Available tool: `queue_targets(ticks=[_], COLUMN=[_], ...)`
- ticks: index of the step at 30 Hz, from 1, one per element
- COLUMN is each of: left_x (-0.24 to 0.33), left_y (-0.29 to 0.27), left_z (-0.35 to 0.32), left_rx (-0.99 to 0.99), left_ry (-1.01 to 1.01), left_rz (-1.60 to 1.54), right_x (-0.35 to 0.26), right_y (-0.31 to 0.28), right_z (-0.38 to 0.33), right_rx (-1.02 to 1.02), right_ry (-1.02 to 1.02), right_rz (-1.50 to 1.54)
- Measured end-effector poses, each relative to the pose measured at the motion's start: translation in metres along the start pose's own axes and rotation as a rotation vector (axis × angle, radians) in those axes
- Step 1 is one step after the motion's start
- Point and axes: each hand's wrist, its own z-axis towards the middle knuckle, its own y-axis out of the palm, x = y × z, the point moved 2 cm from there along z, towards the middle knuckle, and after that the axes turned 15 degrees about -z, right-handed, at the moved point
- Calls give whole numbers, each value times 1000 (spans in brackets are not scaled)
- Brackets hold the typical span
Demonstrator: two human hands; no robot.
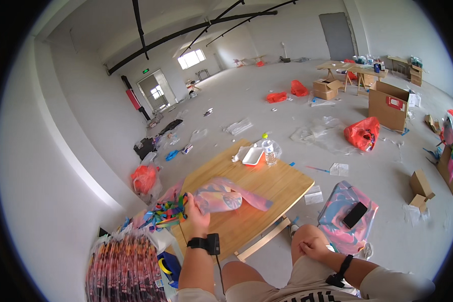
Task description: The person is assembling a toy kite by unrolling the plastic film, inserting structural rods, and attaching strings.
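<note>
The left hand (196,214) is closed on a clear pinkish plastic bag (226,196) that lies near the left edge of the wooden surface (277,183), just beside a heap of colourful small pieces (163,212) at the left corner. The right hand (314,247) rests loosely curled on the knee, holding nothing. The step in hand looks like readying the bag beside the heap; a next move would call for the free hand to come up and hold the bag's mouth apart. A white tray (252,156) and a bottle (270,152) stand at the far corner
</note>
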Motion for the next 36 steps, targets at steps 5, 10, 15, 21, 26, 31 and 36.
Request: queue_targets(ticks=[5,10,15,21,26,31,36], left_x=[17,11,13,2,-30,-52,-16], left_y=[19,71,168,174,202,156,131], left_z=[18,1,-80,-208,-280,-304,-273], left_rx=[30,9,-249,-1122,-1534,-1537,-1277], left_ry=[43,78,97,95,254,-109,-234], left_rz=[95,240,612,1073,1427,1394,1386], right_x=[-41,-49,-48,-163,-197,-167,-171], right_y=[-9,-7,2,-22,-41,-37,-32], right_z=[-8,-6,16,50,54,65,66], right_rx=[-43,42,-259,-583,-486,-434,-356], right_ry=[-89,-338,-75,-89,115,293,106], right_rz=[-204,-360,-138,1007,1316,1076,1003])
